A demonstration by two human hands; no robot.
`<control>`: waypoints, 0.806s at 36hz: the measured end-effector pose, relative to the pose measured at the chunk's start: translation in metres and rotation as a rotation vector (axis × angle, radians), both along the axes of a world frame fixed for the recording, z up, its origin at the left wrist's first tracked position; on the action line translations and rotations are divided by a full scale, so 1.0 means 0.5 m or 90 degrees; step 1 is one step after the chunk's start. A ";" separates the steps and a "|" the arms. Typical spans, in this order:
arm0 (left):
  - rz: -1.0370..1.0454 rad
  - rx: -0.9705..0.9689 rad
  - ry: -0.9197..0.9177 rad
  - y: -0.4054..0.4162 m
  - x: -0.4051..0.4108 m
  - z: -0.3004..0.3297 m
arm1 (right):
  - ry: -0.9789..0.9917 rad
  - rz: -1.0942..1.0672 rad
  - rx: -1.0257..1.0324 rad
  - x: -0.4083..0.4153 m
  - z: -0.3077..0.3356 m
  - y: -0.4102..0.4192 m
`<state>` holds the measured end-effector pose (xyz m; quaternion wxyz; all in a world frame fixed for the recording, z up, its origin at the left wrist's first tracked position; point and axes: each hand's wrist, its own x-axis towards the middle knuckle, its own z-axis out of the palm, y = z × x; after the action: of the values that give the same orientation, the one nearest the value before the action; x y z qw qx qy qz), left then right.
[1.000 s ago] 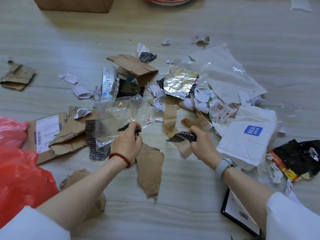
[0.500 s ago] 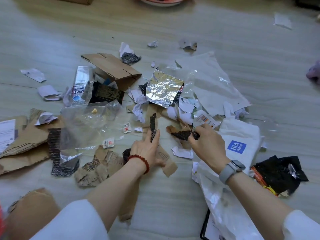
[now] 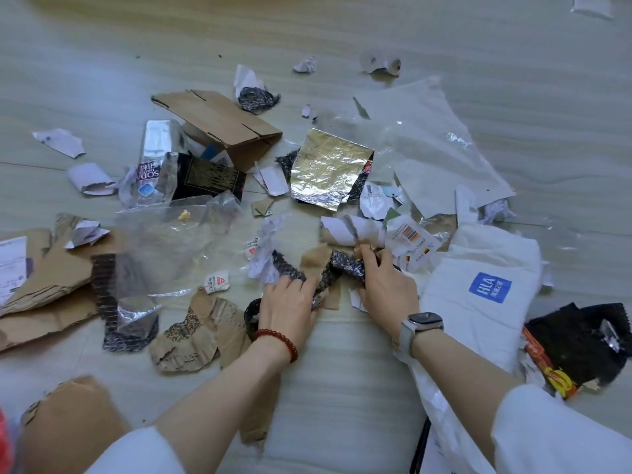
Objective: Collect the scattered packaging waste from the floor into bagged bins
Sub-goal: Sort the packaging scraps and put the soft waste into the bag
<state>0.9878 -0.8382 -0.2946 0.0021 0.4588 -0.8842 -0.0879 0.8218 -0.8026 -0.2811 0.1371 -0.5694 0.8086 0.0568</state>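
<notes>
So the bit being gathered right now is a dark crinkly wrapper scrap (image 3: 345, 266) sitting mid-floor with a torn piece of brown paper (image 3: 313, 261) bunched into it. The right hand (image 3: 388, 285) has its fingers (image 3: 367, 260) curled down round the right end of that scrap, and the left hand (image 3: 290, 302) grips the left end of the same dark stuff, fingers bent over it. Both hands sit low, right at the floor (image 3: 342, 371).

Handling-wise I'd guess this is about as light as it gets: thin film and paper, floppy, probably a bit slick on the shiny side. Nothing here to break. Pinching one corner would likely let it flop or slide out, so scrunching it into a wad in the palm seems the way to go, taking the brown paper along with it.

Around it: a rolled white paper (image 3: 345, 230) just behind the hands, a silver foil sheet (image 3: 328, 169) further back, a clear plastic bag (image 3: 164, 241) off to the left, and a white HLA bag (image 3: 489, 289) just beside the right wrist. Flattened cardboard (image 3: 222, 121) lies at the back. No bin fully in view; only a red blur at the bottom left edge, can't tell what it is.
</notes>
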 end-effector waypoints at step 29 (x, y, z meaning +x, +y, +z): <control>0.278 0.000 0.486 -0.140 0.267 0.455 | -0.673 -0.095 -0.298 0.168 0.377 -0.104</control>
<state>1.1215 -0.9081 -0.0672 0.3475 0.5698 -0.7021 -0.2484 0.9060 -0.8548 -0.0928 0.3964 -0.4770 0.6594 -0.4249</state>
